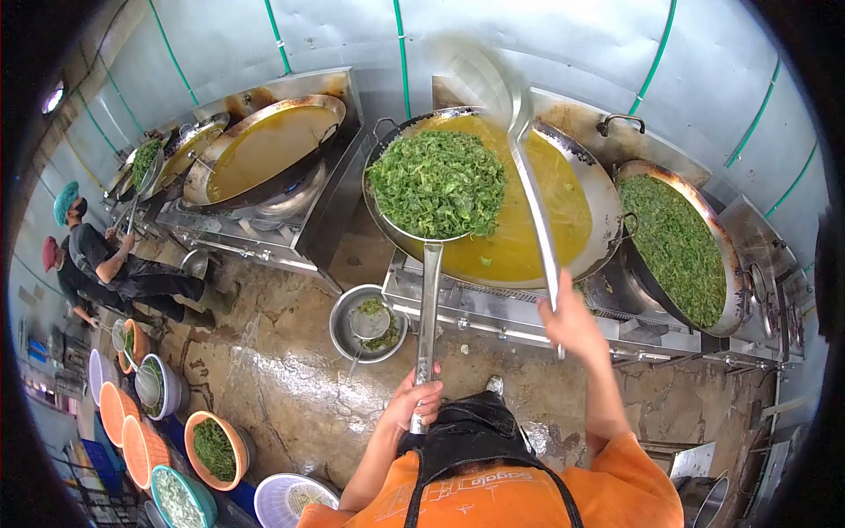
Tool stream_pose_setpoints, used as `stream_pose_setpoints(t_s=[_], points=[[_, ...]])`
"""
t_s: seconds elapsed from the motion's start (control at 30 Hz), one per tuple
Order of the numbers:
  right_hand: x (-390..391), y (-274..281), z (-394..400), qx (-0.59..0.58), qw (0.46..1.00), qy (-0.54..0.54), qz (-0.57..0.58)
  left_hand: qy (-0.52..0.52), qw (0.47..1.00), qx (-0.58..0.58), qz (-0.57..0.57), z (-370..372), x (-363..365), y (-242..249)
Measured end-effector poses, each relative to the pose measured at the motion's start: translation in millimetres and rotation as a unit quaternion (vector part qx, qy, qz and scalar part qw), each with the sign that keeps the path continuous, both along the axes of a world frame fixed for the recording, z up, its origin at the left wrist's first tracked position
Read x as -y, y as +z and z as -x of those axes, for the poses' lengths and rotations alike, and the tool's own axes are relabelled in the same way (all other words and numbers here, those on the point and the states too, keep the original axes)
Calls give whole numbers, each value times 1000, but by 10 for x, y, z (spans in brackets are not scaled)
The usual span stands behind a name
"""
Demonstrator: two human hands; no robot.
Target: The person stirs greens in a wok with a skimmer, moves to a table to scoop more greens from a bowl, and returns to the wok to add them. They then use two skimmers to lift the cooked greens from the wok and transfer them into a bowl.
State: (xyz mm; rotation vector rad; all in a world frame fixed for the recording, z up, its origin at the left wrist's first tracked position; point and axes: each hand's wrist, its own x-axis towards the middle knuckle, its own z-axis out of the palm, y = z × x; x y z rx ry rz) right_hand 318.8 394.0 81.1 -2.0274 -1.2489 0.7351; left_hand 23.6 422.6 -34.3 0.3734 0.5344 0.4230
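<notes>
My left hand (418, 402) is closed round the metal handle of a skimmer (431, 282). Its head is heaped with chopped leafy greens (437, 183) and sits over the left side of a big wok (606, 207) of yellow oil (563, 207). In my right hand (570, 324) is the long handle of a ladle (531, 180), its round head raised above the wok's far rim and smeared by motion. A few loose bits of green float in the oil near the skimmer.
To the right, another wok (678, 251) is full of greens. A wok of brown liquid (273, 145) stands left. On the floor are a steel bowl with a strainer (370, 326) and several baskets, including orange (216, 449) and teal (182, 497). Two people (114, 246) stand far left.
</notes>
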Motion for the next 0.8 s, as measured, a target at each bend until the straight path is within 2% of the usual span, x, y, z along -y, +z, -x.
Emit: stream_pose_setpoints(t_s=[0.03, 0.07, 0.13, 0.27, 0.33, 0.37, 0.43, 0.53, 0.63, 0.7, 0.73, 0.8], points=[[86, -328, 5, 92, 995, 28, -13, 0, 1000, 1, 2, 6, 3, -15], [160, -458, 112, 137, 988, 53, 38, -3, 1000, 1, -5, 1, 1, -28], [222, -635, 366, 117, 980, 92, 133, -7, 1000, 1, -10, 3, 8, -35], [213, -1027, 532, 98, 987, 94, 85, -1, 999, 32, 10, -12, 41, -41], [124, -1025, 411, -6, 997, 55, -49, -6, 999, 31, 13, -45, 38, -85], [108, -780, 354, -185, 983, -12, -11, 2, 1000, 27, 2, -75, 49, -133], [169, -596, 62, -293, 956, -2, -14, -11, 1000, 21, -4, -108, 72, -165], [320, -382, -216, -359, 929, -51, -70, 12, 1000, -17, -5, -108, 68, -85], [554, -165, -512, -364, 917, -114, -117, 12, 1000, 0, 3, -63, 39, -57], [695, -57, -663, -322, 932, -138, -94, 8, 1000, -1, 0, -50, 30, -69], [776, -132, -787, -321, 932, -139, -93, 7, 1000, 1, 1, -61, 35, -71], [923, -360, -984, -269, 954, -132, -15, 5, 1000, 2, 4, -63, 54, -97]])
